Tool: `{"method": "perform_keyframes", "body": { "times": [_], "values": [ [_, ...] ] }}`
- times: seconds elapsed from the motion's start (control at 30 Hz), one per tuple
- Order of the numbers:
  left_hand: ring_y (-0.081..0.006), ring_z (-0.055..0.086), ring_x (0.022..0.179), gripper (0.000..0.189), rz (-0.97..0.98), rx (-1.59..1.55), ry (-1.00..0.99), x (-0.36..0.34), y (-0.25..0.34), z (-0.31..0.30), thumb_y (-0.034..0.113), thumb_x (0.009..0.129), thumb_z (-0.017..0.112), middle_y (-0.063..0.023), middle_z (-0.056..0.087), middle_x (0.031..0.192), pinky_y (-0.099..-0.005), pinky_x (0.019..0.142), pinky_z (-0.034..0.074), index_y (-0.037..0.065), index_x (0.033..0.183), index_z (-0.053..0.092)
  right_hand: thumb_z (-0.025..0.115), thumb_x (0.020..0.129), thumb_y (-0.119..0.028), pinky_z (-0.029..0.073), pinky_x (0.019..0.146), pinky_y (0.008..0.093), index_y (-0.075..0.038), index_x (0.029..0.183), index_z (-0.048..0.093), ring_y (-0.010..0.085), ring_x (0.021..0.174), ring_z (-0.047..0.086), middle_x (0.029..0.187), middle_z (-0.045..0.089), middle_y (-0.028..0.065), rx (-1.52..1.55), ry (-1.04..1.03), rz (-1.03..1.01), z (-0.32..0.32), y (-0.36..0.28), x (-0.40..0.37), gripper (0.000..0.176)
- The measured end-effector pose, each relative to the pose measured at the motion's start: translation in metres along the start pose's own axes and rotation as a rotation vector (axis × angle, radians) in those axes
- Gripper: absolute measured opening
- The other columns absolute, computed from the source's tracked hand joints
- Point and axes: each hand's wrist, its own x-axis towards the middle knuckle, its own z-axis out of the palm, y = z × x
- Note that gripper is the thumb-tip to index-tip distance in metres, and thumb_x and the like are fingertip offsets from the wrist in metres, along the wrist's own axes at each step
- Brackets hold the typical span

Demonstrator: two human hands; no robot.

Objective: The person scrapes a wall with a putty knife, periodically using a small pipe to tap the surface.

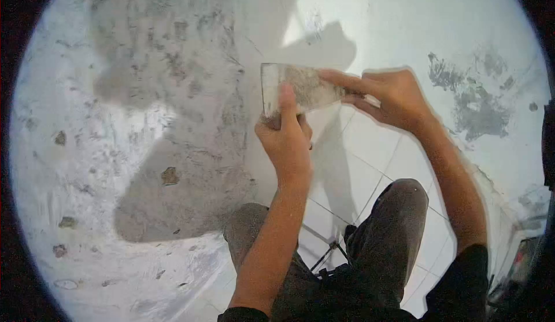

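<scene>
A flat, stained scraper-like blade [309,87], wider at its left end and narrowing to the right, is held up in the middle of the view. My left hand [288,128] grips its lower left part, the thumb lying across its face and the other fingers behind it. At the narrow right end, my right hand [384,93] pinches the piece between its fingers. The piece is between me and a patchy wall.
A wall [202,166] with grey patches and small chipped holes fills the left side. More grey patches mark the wall [483,111] at the right. White floor tiles [367,148] lie below, around my bent knees [404,200]. Dark objects [523,264] stand at the lower right.
</scene>
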Motion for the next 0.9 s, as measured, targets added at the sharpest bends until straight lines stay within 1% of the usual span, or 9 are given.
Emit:
{"method": "perform_keyframes", "body": {
  "times": [0.13,0.23,0.37,0.43,0.5,0.6,0.73,0.83,0.9],
  "values": [
    [-0.0016,0.034,0.043,0.024,0.242,0.24,-0.069,-0.019,-0.006,-0.038,0.027,0.093,0.06,0.0011,0.057,0.069,-0.0198,0.038,0.026,0.002,0.095,0.06,0.067,0.084,-0.016,0.051,0.062,0.0298,-0.016,0.139,0.047,0.0187,0.06,0.06,0.092,0.069,0.0129,0.586,0.344,0.284,0.064,-0.066,-0.036,0.059],
    [0.0017,0.032,0.048,0.028,0.324,0.343,-0.265,-0.033,0.006,-0.053,0.022,0.097,0.053,0.0012,0.063,0.079,-0.0177,0.041,0.025,-0.002,0.108,0.065,0.053,0.095,-0.013,0.048,0.075,0.0277,-0.009,0.141,0.043,0.0136,0.085,0.063,0.121,0.06,0.0207,0.943,0.433,0.72,0.074,-0.117,-0.046,0.047],
    [0.0003,0.033,0.048,0.028,0.522,0.421,-0.293,-0.023,0.014,-0.068,0.019,0.098,0.048,-0.0001,0.062,0.072,-0.0183,0.043,0.025,-0.003,0.101,0.065,0.05,0.097,-0.014,0.048,0.077,0.0299,-0.007,0.141,0.041,0.0184,0.084,0.062,0.12,0.061,0.0204,0.862,0.583,0.766,0.085,-0.124,-0.04,0.046],
    [-0.0008,0.033,0.043,0.034,0.599,0.311,-0.164,-0.02,0.017,-0.075,0.028,0.098,0.049,-0.0031,0.059,0.066,-0.0191,0.038,0.023,0.0,0.09,0.065,0.054,0.094,-0.019,0.048,0.062,0.0371,-0.019,0.142,0.041,0.0281,0.063,0.056,0.078,0.06,0.0142,0.682,0.545,0.602,0.077,-0.119,-0.03,0.05],
    [-0.0014,0.033,0.042,0.033,0.619,0.329,-0.087,-0.016,0.018,-0.079,0.028,0.098,0.049,-0.0013,0.057,0.062,-0.0197,0.039,0.023,0.001,0.086,0.065,0.054,0.094,-0.021,0.049,0.059,0.0366,-0.023,0.142,0.042,0.0273,0.061,0.057,0.077,0.058,0.0121,0.629,0.59,0.53,0.066,-0.112,-0.017,0.049],
    [-0.0023,0.037,0.047,0.03,0.592,0.294,-0.076,-0.018,0.025,-0.083,0.019,0.098,0.047,-0.0015,0.055,0.062,-0.0198,0.043,0.025,-0.003,0.085,0.064,0.055,0.092,-0.025,0.049,0.049,0.0341,-0.033,0.14,0.043,0.0252,0.054,0.058,0.071,0.054,0.0084,0.323,0.27,0.41,0.058,-0.106,-0.015,0.049],
    [-0.0019,0.037,0.047,0.029,0.579,0.244,-0.054,-0.016,0.032,-0.088,0.018,0.098,0.047,-0.0003,0.053,0.06,-0.0186,0.043,0.024,-0.002,0.084,0.062,0.059,0.09,-0.024,0.047,0.052,0.0352,-0.026,0.138,0.047,0.0233,0.057,0.055,0.068,0.053,0.0067,0.188,-0.042,0.482,0.087,-0.107,-0.08,0.049],
    [-0.0028,0.032,0.042,0.032,0.594,0.226,-0.013,-0.018,0.035,-0.083,0.027,0.097,0.051,0.0023,0.048,0.055,-0.0195,0.039,0.023,0.002,0.081,0.063,0.058,0.091,-0.025,0.049,0.052,0.0372,-0.03,0.141,0.042,0.0266,0.057,0.058,0.071,0.055,0.0097,0.25,-0.043,0.57,0.086,-0.112,-0.087,0.052],
    [-0.0022,0.033,0.043,0.029,0.633,0.281,-0.086,-0.015,0.03,-0.092,0.027,0.097,0.052,0.0024,0.051,0.058,-0.0194,0.039,0.023,0.003,0.084,0.063,0.058,0.091,-0.02,0.05,0.059,0.0383,-0.022,0.141,0.042,0.0295,0.063,0.06,0.078,0.059,0.0133,0.522,0.324,0.522,0.071,-0.111,-0.06,0.053]
  ]
}}
